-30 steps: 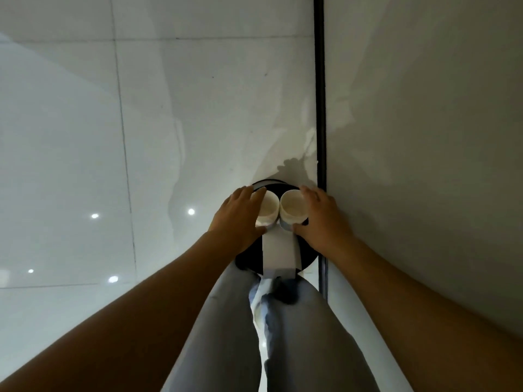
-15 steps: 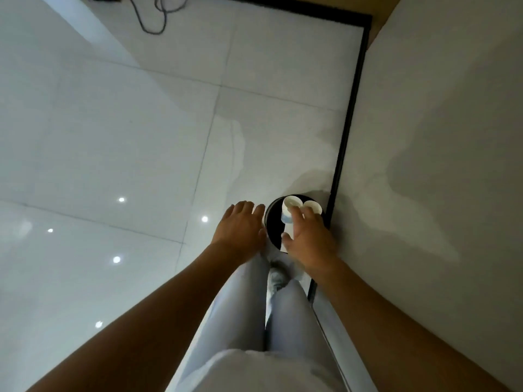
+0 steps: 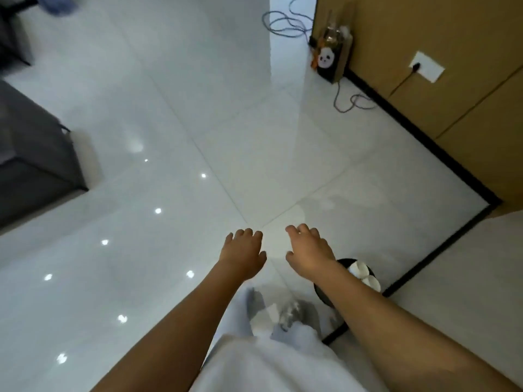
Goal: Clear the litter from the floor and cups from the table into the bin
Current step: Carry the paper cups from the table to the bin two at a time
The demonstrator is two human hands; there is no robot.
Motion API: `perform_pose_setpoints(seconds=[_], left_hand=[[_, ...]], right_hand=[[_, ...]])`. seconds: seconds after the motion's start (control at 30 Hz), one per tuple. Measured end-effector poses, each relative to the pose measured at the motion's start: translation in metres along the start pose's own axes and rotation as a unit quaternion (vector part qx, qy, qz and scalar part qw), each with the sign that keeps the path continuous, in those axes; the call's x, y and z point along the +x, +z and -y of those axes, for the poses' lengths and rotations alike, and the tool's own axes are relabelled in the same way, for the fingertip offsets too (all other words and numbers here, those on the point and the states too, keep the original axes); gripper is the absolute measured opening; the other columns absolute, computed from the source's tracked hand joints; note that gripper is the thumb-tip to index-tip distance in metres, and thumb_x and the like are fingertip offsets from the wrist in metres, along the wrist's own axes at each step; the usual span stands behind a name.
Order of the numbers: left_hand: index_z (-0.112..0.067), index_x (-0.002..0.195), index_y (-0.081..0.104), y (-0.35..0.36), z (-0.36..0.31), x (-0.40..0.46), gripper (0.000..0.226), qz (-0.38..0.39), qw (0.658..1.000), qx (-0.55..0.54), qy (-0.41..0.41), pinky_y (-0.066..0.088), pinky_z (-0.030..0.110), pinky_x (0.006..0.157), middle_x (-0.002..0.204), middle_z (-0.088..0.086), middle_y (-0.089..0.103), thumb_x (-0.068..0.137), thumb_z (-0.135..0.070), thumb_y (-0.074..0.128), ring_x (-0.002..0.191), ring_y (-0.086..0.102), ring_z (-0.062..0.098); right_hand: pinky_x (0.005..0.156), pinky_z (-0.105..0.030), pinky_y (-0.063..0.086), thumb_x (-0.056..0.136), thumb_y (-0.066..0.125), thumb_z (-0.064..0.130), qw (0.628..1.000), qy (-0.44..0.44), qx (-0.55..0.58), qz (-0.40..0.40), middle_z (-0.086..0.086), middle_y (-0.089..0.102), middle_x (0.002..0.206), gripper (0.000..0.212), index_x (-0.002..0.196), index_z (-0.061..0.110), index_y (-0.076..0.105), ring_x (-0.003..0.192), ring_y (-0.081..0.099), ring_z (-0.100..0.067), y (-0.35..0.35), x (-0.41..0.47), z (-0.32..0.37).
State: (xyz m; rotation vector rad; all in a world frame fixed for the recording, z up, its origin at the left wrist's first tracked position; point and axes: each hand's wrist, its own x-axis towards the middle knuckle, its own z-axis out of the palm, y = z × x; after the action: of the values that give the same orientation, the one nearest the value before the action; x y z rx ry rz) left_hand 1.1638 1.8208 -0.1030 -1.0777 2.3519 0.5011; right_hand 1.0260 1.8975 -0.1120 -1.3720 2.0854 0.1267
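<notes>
Holding both hands out over the floor, we grip nothing: left hand [image 3: 242,254] palm down, fingers loosely spread; right hand [image 3: 308,251] the same, fingers relaxed and a bit fanned, thumb out to the side. Two bare forearms run back to the bottom edge, with pale trousers and a white top hem between them. Feet are blurred below; we cannot tell the footwear.

Just beside the right wrist, partly hidden by the right forearm, sits the bin [image 3: 343,263]: round, black, smooth rim, open mouth facing up, standing upright on the floor tight to a dark skirting strip at the wall corner. Inside it we count two white cups [image 3: 363,275], rounded paper-like shapes, one above the other in the picture and touching; which way their mouths point we cannot tell. Neither hand touches bin or cups.

Floor [image 3: 169,108] is glossy white tile, big squares, thin grout lines crossing just ahead of the fingertips, and about eight bright ceiling-light reflections dotted on the left. One grey upholstered block [image 3: 34,157], soft matte fabric, at far left. Tan wood-look wall panel [image 3: 441,80] at upper right carries one white socket plate [image 3: 427,66] with a plug in it. A dark box with a panda face [image 3: 329,62] stands against the panel's end, and thin grey cable [image 3: 351,101] loops on the tile near it.
</notes>
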Motion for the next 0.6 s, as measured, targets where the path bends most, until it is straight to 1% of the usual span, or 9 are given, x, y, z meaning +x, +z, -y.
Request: perform_pose_setpoints(seconds=[0.1, 0.23, 0.37, 0.47, 0.6], left_hand=[[-0.013, 0.136, 0.041, -0.001, 0.065, -0.04, 0.046, -0.029, 0.995, -0.059, -0.076, 0.033, 0.039, 0.107, 0.13, 0.008, 0.05, 0.096, -0.036, 0.041, 0.122, 0.044, 0.026], [-0.014, 0.138, 0.04, 0.008, 0.152, -0.084, 0.047, -0.067, 0.978, -0.115, -0.162, 0.032, 0.038, 0.108, 0.132, 0.007, 0.05, 0.097, -0.037, 0.041, 0.123, 0.044, 0.025], [-0.013, 0.137, 0.04, 0.028, 0.249, -0.136, 0.047, -0.079, 0.957, -0.161, -0.227, 0.033, 0.037, 0.106, 0.131, 0.007, 0.05, 0.097, -0.037, 0.04, 0.122, 0.045, 0.025], [-0.014, 0.136, 0.041, 0.048, 0.322, -0.179, 0.045, -0.074, 0.944, -0.182, -0.267, 0.034, 0.036, 0.104, 0.128, 0.006, 0.051, 0.097, -0.037, 0.04, 0.12, 0.046, 0.024], [-0.014, 0.137, 0.04, 0.072, 0.412, -0.237, 0.046, -0.065, 0.92, -0.216, -0.321, 0.034, 0.036, 0.105, 0.129, 0.006, 0.05, 0.097, -0.037, 0.04, 0.121, 0.045, 0.025]], right_hand=[[0.093, -0.038, 0.043, 0.093, 0.049, 0.021, 0.995, -0.079, -0.055, 0.005, -0.008, 0.041, 0.138, 0.053, 0.143, 0.019, 0.031, 0.122, 0.041, -0.028, -0.009, 0.01, 0.075], [0.096, -0.038, 0.043, 0.094, 0.049, 0.021, 0.98, -0.163, -0.112, 0.02, -0.008, 0.04, 0.139, 0.053, 0.143, 0.019, 0.03, 0.123, 0.041, -0.028, -0.004, 0.026, 0.178], [0.094, -0.038, 0.043, 0.094, 0.049, 0.022, 0.958, -0.236, -0.155, 0.041, -0.01, 0.04, 0.139, 0.054, 0.144, 0.018, 0.03, 0.123, 0.042, -0.029, 0.021, 0.033, 0.297], [0.094, -0.038, 0.043, 0.094, 0.05, 0.024, 0.945, -0.274, -0.17, 0.057, -0.009, 0.04, 0.139, 0.054, 0.144, 0.018, 0.03, 0.122, 0.042, -0.029, 0.052, 0.034, 0.385], [0.094, -0.038, 0.043, 0.093, 0.05, 0.025, 0.925, -0.321, -0.187, 0.086, -0.009, 0.041, 0.138, 0.054, 0.144, 0.018, 0.03, 0.122, 0.042, -0.029, 0.093, 0.027, 0.492]])
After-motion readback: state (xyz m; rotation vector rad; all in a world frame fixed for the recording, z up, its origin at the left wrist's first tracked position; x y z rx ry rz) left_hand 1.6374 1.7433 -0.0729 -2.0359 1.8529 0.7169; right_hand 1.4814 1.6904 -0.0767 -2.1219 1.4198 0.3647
